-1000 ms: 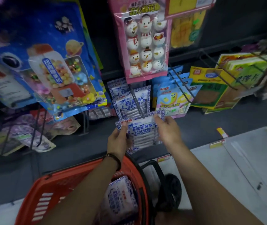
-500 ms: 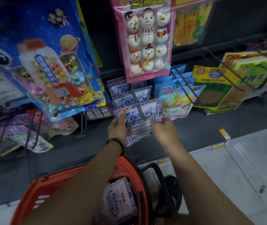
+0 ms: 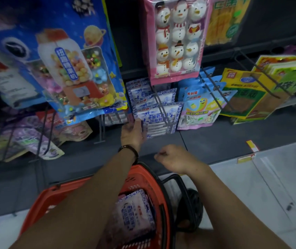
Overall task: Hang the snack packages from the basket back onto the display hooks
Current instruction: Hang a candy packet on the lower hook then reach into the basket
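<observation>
A blue-and-white snack package hangs at the front of a metal display hook, with more of the same behind it. My left hand touches its lower left corner, thumb on the front face. My right hand is off the package, lower down and loosely curled with nothing in it. Below, the orange basket holds another blue-and-white package, partly hidden by my left forearm.
A large blue candy pack hangs to the left and a pink snowman pack above the hook. A yellow worm-print bag and green-yellow bags hang on hooks to the right. The basket's black handle sticks out rightward.
The package went from both hands onto the hook. My right hand let go and dropped back toward the basket; my left hand stays on the package.
</observation>
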`<move>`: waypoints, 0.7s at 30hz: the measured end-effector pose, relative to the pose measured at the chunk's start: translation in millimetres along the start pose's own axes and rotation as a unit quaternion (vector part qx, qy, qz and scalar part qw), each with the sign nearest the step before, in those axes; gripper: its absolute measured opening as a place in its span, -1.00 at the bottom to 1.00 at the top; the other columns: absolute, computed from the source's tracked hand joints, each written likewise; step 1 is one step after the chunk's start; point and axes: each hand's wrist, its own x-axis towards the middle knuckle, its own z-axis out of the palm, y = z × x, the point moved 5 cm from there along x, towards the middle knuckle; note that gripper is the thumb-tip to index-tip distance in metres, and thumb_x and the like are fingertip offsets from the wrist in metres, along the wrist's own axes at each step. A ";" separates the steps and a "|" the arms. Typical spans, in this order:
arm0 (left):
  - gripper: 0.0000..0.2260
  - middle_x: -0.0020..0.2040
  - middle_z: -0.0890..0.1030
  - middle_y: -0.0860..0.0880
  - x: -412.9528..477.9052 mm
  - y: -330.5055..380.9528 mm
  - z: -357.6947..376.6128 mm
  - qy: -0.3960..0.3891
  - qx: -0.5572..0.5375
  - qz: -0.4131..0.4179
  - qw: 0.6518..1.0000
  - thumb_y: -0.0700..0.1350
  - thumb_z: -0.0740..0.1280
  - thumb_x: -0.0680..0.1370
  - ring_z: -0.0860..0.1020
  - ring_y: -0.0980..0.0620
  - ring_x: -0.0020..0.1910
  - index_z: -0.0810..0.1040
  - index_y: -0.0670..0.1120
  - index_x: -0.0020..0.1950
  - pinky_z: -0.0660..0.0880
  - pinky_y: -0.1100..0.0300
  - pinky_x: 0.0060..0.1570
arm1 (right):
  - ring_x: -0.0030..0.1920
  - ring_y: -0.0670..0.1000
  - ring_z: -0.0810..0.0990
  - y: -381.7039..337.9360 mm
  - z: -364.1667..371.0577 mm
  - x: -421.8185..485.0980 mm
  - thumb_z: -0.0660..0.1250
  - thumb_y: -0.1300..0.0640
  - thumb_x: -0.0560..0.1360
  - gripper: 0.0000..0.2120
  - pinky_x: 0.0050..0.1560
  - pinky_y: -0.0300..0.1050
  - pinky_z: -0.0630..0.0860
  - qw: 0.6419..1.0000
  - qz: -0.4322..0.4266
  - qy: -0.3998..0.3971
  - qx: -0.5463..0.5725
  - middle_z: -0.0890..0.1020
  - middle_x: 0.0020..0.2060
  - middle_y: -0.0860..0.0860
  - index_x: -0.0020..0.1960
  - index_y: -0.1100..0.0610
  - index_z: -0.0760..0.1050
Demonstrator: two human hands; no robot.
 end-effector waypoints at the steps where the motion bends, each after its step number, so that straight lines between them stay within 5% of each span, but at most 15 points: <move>1: -0.82 -0.16 0.64 -0.07 -8.7 1.7 -10.1 0.013 0.029 0.014 0.999 -0.04 0.40 0.67 0.61 -0.09 -0.23 0.47 -0.09 0.16 0.60 -0.04 -0.03 | 0.04 0.12 0.70 -4.1 1.7 -3.1 0.34 -0.11 0.65 -0.69 0.08 -0.04 0.62 1.000 -0.003 0.007 -0.004 0.75 -0.02 0.09 0.06 0.13 0.68; 3: -0.89 -0.17 0.62 -0.10 -30.1 1.3 -36.8 0.004 0.107 0.046 0.993 -0.19 0.38 0.67 0.58 -0.06 -0.29 0.49 -0.12 0.14 0.57 -0.03 -0.11 | -0.08 0.12 0.77 -14.8 9.9 -8.8 0.33 -0.07 0.66 -0.70 -0.10 -0.05 0.67 1.000 -0.006 0.001 0.018 0.77 -0.10 0.10 -0.02 0.14 0.66; 6: -0.97 -0.10 0.68 -0.09 -74.0 -8.6 -81.3 -0.132 0.251 0.082 0.955 -0.22 0.37 0.67 0.64 0.02 -0.22 0.60 -0.13 0.05 0.61 0.08 -0.17 | -0.29 0.07 0.78 -27.9 43.7 -12.5 0.28 0.00 0.69 -0.73 -0.39 -0.15 0.58 0.998 -0.002 -0.061 0.018 0.77 -0.19 0.09 -0.07 0.13 0.59; 9: -0.94 -0.11 0.72 0.08 -115.1 -18.4 -139.1 -0.259 0.444 0.128 0.848 -0.17 0.40 0.65 0.64 0.20 -0.20 0.66 -0.10 0.03 0.52 0.37 -0.15 | -0.28 0.10 0.77 -37.6 93.3 -17.1 0.26 0.03 0.69 -0.78 -0.35 -0.08 0.63 0.991 0.001 -0.130 -0.024 0.76 -0.15 0.14 -0.08 0.09 0.55; 13: -0.92 -0.06 0.68 0.22 -128.7 -22.4 -231.1 -0.328 0.638 0.148 0.680 -0.04 0.42 0.64 0.60 0.29 -0.11 0.68 0.08 0.11 0.44 0.37 -0.08 | -0.08 0.12 0.69 -31.2 157.6 -15.3 0.32 -0.07 0.65 -0.73 -0.08 -0.07 0.57 0.984 0.015 -0.157 -0.086 0.73 -0.09 0.09 -0.04 0.09 0.67; 17: -0.89 -0.01 0.71 0.13 -121.0 -32.9 -288.5 -0.286 0.649 0.148 0.690 -0.09 0.47 0.60 0.52 0.39 -0.14 0.70 0.05 0.11 0.36 0.55 -0.10 | 0.13 0.22 0.70 -14.0 209.7 -6.1 0.27 -0.08 0.64 -0.61 0.05 -0.04 0.57 0.971 0.066 -0.179 -0.144 0.73 0.08 0.23 0.12 0.21 0.70; 19: -0.87 0.14 0.72 0.05 -116.6 -41.1 -289.7 -0.290 0.658 0.109 0.686 -0.04 0.42 0.64 0.60 0.26 0.06 0.66 0.06 0.18 0.44 0.41 0.00 | 0.30 0.22 0.62 -3.8 232.1 3.1 0.27 0.01 0.70 -0.62 0.18 -0.06 0.51 0.968 0.092 -0.171 -0.158 0.64 0.30 0.27 0.33 0.27 0.60; 21: -0.75 0.30 0.58 0.12 -116.7 -48.3 -280.3 -0.349 0.681 0.078 0.639 -0.02 0.33 0.69 0.54 0.11 0.31 0.55 0.06 0.38 0.40 0.22 0.23 | 0.42 0.21 0.53 13.2 253.7 13.4 0.28 0.00 0.71 -0.55 0.33 -0.09 0.42 0.971 0.138 -0.146 -0.130 0.55 0.44 0.26 0.48 0.25 0.48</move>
